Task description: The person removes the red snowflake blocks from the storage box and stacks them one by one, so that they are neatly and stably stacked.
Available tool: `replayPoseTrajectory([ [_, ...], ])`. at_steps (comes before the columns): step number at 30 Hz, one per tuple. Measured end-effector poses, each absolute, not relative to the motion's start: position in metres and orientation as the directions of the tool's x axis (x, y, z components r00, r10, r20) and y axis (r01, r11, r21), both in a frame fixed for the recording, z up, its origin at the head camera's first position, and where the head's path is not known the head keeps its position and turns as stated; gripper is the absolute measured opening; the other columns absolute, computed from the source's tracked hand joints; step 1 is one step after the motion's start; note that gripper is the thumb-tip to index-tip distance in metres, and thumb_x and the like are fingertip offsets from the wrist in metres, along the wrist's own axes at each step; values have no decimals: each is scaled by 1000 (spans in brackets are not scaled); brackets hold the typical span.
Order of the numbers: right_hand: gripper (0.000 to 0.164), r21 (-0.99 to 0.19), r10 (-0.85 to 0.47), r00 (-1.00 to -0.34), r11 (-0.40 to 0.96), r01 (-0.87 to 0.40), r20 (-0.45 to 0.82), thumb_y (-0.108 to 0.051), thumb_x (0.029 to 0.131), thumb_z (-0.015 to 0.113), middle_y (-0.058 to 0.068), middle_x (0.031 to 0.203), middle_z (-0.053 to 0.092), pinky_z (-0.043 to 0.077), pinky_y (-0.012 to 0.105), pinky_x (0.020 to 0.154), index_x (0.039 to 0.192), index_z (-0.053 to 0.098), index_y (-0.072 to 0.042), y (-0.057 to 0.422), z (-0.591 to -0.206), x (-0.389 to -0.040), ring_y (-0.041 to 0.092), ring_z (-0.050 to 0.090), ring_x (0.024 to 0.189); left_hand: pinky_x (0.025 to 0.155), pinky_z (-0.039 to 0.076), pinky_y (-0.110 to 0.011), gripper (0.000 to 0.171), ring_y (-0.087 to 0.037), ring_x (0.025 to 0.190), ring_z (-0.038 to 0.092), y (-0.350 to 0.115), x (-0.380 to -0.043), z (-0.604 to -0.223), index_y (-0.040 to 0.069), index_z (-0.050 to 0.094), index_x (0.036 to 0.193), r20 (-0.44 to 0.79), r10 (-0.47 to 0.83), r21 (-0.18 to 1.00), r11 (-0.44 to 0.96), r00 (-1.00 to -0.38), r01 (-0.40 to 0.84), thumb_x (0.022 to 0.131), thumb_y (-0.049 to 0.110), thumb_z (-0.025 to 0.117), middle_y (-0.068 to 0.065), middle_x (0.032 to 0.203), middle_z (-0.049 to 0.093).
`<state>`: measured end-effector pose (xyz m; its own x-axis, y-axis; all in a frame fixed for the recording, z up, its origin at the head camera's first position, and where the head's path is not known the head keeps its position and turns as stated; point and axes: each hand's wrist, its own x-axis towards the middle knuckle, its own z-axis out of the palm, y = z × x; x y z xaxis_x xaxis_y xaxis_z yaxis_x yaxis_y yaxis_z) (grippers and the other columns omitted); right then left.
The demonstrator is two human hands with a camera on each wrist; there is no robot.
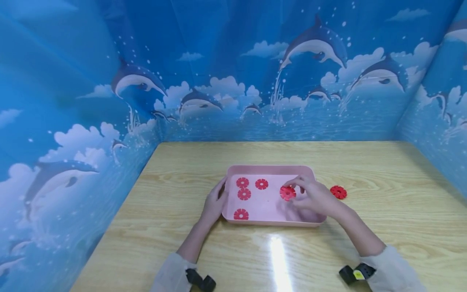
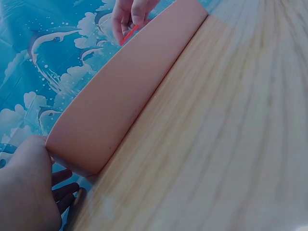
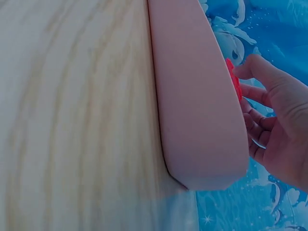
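Observation:
A shallow pink tray (image 1: 270,222) sits on the table with several red notched discs inside. My left hand (image 1: 214,206) rests against the tray's left end, its fingers along the outside of the wall. In the left wrist view, that hand's fingers (image 2: 65,190) look fairly straight beside the tray corner. Over the right part of the tray, my right hand (image 1: 315,196) pinches a red notched disc (image 1: 288,193) between thumb and fingers. The right wrist view shows this disc only partly, behind the tray wall (image 3: 197,96).
Another red disc (image 1: 338,192) lies on the wooden table (image 1: 175,174), just right of the tray. Inside the tray, the other discs (image 1: 244,194) are towards the left. A blue dolphin-printed curtain (image 1: 226,52) stands behind the table and at its sides.

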<state>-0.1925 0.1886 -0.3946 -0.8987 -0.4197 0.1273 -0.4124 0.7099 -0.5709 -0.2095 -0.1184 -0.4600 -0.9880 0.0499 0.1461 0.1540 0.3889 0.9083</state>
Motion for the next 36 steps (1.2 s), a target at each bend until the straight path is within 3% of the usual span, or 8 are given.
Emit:
replayPoseTrajectory([
  [7,43,-571,-388,-907,712,-408,164,-11,72,75,4,95,50,42,27,49,113,61,-14,206,-389,-192,19,46,72,105,28,-38,45,-24,129,33,-118,-209,-459,13,39,140,157,49,905,392,-986,163,96,14,47,-8,140,39],
  [16,42,-547,-348,-917,738,-395,193,-9,73,73,3,94,51,42,27,53,113,62,-6,227,-382,-190,20,44,76,106,27,-40,45,-25,129,32,-118,-209,-461,13,39,140,162,51,903,395,-985,169,96,14,47,-9,140,39],
  [27,43,-552,-273,-937,757,-350,220,-10,74,75,8,95,51,43,24,48,115,60,-5,254,-381,-187,26,47,74,106,26,-41,45,-27,129,33,-118,-209,-459,12,40,140,162,50,903,395,-985,169,95,14,48,-10,140,39],
  [36,40,-522,-224,-929,776,-353,295,-9,75,73,9,86,50,37,25,45,113,61,-4,275,-386,-186,21,42,69,105,27,-40,45,-26,129,33,-118,-208,-460,13,39,140,169,57,903,392,-984,178,95,12,47,-9,140,39],
])
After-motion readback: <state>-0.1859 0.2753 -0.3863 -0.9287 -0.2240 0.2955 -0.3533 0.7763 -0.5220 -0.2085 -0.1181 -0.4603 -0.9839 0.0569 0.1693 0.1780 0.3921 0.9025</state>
